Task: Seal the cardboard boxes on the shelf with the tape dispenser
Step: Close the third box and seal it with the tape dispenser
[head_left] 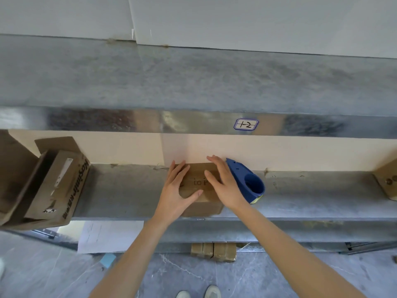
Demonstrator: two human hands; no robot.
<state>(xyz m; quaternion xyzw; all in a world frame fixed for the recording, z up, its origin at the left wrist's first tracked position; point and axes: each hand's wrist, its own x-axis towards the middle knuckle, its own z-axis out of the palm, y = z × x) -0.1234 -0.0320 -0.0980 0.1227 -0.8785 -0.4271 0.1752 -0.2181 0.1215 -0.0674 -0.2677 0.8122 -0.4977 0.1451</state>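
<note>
Cardboard box [196, 179]: we are pressing its top closed with flat left hand [177, 190] and right hand [224, 184], tape dispenser [250, 181] standing just right.

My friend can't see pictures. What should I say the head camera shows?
Two bare hands, left hand and right hand, lie flat on a small cardboard box on a metal shelf. A blue tape dispenser sits on the shelf just beside the right hand, and a bigger open box stands to the left.
</note>
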